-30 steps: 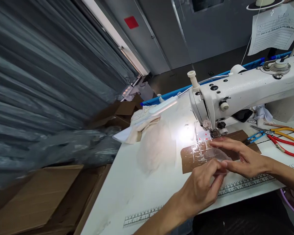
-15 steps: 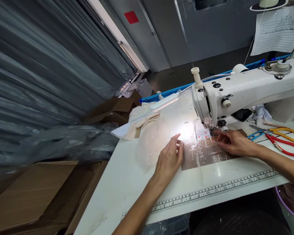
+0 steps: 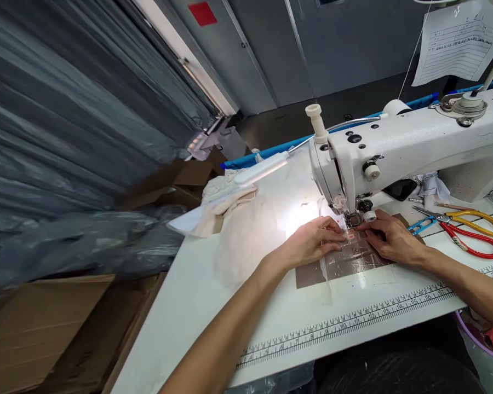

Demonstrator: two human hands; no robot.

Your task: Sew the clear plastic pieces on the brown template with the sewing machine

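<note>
A white sewing machine [image 3: 394,137] stands over the worktable, its presser foot [image 3: 353,220] down near the work. Just left of the foot is my left hand [image 3: 314,241], fingers bent and pressed together; whatever is between them is hidden. On the foot's right side my right hand [image 3: 392,238] is pinched with its fingertips close to the foot, and I cannot make out what it holds. Under both hands lies a brown sheet [image 3: 312,275] covered partly with shiny clear film. A small pale piece with red marks [image 3: 337,221] shows by the foot.
Scissors with red and yellow handles [image 3: 470,224] and blue thread snips [image 3: 421,225] lie at the right. Sheer pale fabric [image 3: 240,241] spreads at the left, below a lamp [image 3: 261,168]. A printed ruler [image 3: 337,331] runs along the front edge. Cardboard boxes [image 3: 45,328] stand left.
My left hand has moved right, from the brown sheet's left edge to beside the presser foot, and its fingers have closed. My right hand stays by the foot. The view has shifted slightly.
</note>
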